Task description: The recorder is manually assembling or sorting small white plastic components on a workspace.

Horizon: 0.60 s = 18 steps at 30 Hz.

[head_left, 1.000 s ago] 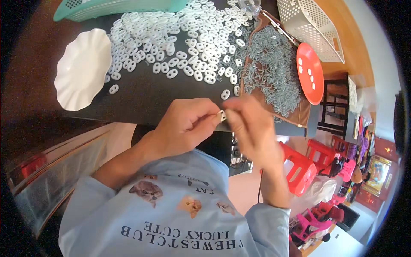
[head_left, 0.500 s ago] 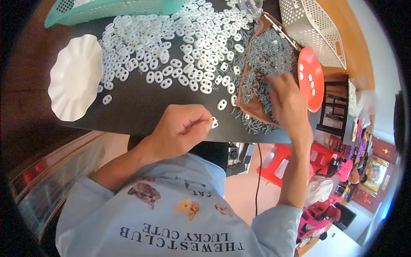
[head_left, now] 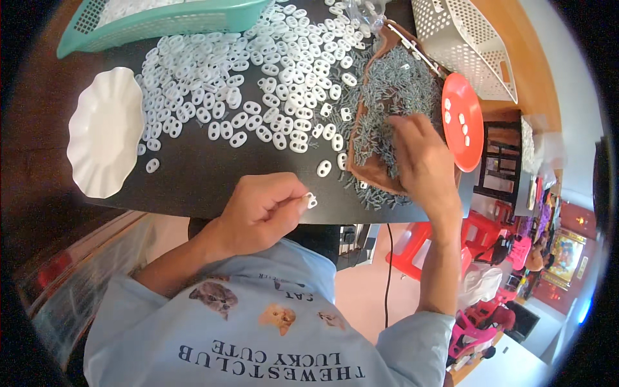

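— What is hiding behind the right hand (head_left: pixel 422 164)?
— Its fingertips are sinking into the heap of small grey metal pins (head_left: pixel 393 97), so any grasp is staying unseen.
— And the teal plastic basket (head_left: pixel 161 18)?
— The picture's top edge is cutting it off.

Your left hand (head_left: pixel 261 213) pinches a smooth white plastic link (head_left: pixel 311 200). Your right hand (head_left: pixel 422 161) rests on dull grey metal pins (head_left: pixel 393 90) heaped over brown cloth (head_left: pixel 361 174); the table (head_left: pixel 193 174) looks matt black.
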Tool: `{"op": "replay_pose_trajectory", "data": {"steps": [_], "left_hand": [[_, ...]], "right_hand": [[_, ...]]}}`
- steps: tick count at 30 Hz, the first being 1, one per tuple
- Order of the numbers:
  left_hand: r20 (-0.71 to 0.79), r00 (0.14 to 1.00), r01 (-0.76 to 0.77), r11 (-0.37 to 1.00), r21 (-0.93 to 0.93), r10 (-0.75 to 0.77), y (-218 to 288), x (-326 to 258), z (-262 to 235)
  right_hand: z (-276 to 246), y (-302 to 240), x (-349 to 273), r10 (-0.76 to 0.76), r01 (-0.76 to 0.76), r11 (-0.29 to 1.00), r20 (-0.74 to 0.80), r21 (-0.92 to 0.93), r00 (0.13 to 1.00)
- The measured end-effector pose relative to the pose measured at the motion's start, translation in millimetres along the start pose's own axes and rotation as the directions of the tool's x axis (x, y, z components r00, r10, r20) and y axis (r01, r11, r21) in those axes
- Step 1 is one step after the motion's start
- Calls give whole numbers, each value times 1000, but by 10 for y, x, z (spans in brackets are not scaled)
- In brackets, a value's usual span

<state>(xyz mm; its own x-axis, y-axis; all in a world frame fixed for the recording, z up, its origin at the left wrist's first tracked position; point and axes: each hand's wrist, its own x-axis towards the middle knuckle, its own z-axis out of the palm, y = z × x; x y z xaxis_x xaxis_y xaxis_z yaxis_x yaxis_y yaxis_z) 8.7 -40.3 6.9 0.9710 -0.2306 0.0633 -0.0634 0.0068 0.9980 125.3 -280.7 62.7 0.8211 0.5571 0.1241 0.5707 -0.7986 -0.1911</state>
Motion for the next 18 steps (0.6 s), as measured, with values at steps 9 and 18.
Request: {"op": "replay_pose_trajectory", "data": {"steps": [9,18], "left_hand": [[24,998,-63,998,31,62,-26,-18,-14],[-9,989,-145,987,65,146,-11,-28,-31]], "right_hand": [[31,330,454,24,-25,993,-10,-113,1000],[-17,331,504,-4,32,982,147,-186,989]]}}
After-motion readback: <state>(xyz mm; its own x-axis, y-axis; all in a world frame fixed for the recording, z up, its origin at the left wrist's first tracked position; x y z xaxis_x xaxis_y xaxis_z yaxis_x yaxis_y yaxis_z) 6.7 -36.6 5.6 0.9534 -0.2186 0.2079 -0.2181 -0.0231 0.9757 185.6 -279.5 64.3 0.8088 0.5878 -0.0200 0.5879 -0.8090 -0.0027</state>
